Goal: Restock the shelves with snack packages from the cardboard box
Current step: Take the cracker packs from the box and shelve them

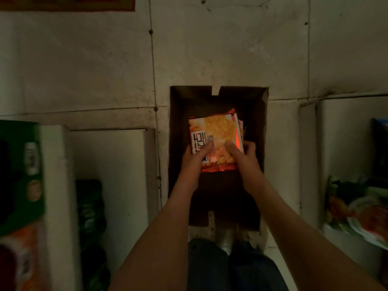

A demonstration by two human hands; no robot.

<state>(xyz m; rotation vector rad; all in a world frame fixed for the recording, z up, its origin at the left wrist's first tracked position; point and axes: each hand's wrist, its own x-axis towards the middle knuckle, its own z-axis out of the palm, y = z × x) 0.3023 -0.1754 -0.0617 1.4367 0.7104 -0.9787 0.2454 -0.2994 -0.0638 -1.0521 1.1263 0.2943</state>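
Observation:
An open brown cardboard box (pixel 178 122) lies on the tiled floor straight below me. Over its middle I hold a stack of orange snack packages (pixel 218 133), the top one showing yellow noodles and a white label. My left hand (pixel 194 162) grips the stack's left near edge, thumb across the label. My right hand (pixel 243 162) grips the right near edge, thumb on top and fingers curled round the side. More package edges show at the stack's right side.
White shelves (pixel 56 185) stand at the left with green packages (pixel 90 206) and a green box (pixel 21 175). Another white shelf (pixel 308 154) at the right holds colourful snack bags (pixel 357 206). My legs and shoes (pixel 226 259) are at the box's near end.

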